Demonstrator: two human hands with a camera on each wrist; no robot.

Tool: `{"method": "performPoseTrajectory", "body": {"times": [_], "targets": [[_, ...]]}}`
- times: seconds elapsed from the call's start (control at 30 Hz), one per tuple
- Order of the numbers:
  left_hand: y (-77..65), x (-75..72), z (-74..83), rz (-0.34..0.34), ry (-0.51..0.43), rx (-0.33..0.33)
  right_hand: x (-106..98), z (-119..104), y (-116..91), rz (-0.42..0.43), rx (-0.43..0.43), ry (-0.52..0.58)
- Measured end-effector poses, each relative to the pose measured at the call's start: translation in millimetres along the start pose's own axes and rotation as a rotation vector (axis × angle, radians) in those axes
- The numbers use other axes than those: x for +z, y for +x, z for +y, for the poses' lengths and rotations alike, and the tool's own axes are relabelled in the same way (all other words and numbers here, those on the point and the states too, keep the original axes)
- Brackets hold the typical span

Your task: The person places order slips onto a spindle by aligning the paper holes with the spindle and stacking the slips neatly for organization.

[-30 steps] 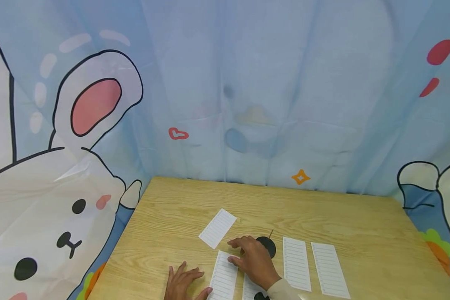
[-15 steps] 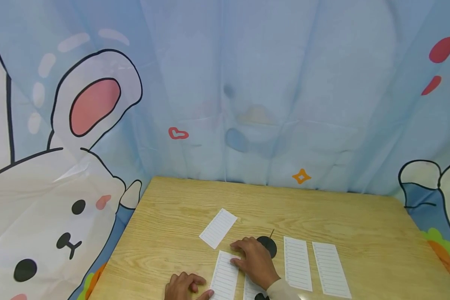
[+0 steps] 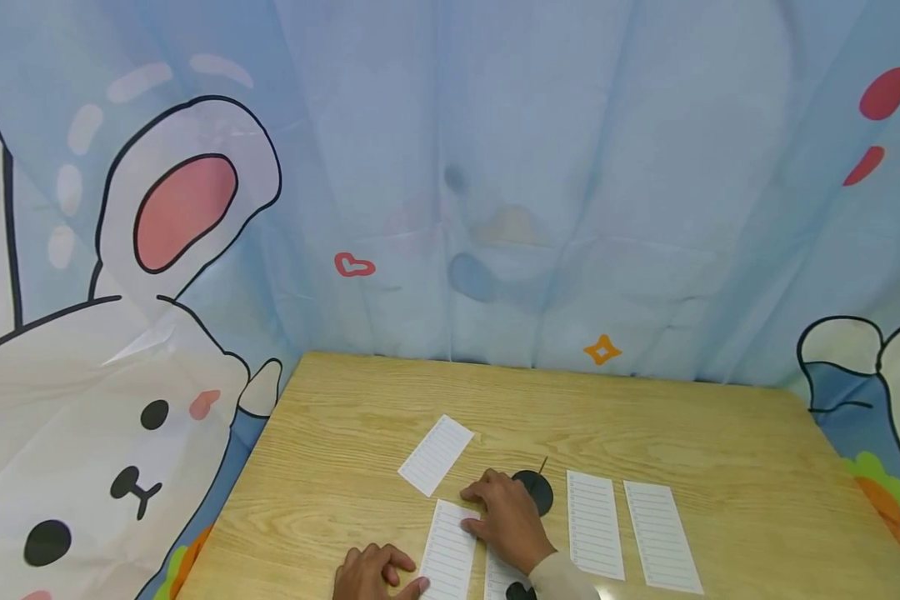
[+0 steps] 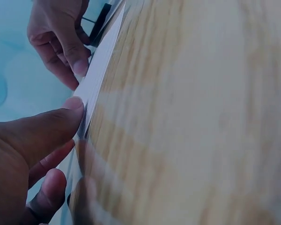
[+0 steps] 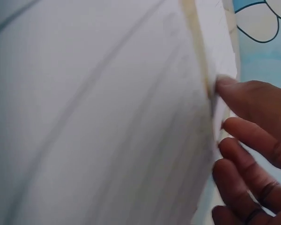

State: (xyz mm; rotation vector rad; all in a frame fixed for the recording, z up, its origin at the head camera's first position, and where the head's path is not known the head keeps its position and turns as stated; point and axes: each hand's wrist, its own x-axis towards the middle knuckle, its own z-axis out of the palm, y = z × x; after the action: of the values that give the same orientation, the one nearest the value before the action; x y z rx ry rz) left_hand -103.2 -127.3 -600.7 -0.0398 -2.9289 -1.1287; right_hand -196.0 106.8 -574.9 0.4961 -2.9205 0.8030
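Left hand less spread, touched paper cropped

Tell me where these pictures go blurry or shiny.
Head view: paper strips fairly crisp, lighting even. Left wrist view: pale sheen on the wooden tabletop, plus a bluish cast. Right wrist view: the nearest paper strip badly blurred, the right hand clearer.

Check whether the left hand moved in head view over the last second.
Yes. Against the table, the left hand has drawn its fingers back toward the person; its thumb stays by the nearest lined card.
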Motion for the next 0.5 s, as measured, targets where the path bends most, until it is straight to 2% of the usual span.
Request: {"method": "performPoseTrajectory", "body": {"times": [0.2, 0.33, 0.5], "targets": [[2.1, 1.0, 3.7, 0.024, 0.008, -0.012, -2.9, -3.8, 6.1, -0.066, 0.023, 0.026], [2.5, 0.8, 6.4, 0.009, -0.001, -0.019, -4.2, -4.8, 9.2, -0.114, 0.05, 0.042], [3.3, 1.1, 7.5, -0.011, -0.011, -0.028, -3.7, -4.4, 10.5, -0.132, 0.058, 0.044]]}}
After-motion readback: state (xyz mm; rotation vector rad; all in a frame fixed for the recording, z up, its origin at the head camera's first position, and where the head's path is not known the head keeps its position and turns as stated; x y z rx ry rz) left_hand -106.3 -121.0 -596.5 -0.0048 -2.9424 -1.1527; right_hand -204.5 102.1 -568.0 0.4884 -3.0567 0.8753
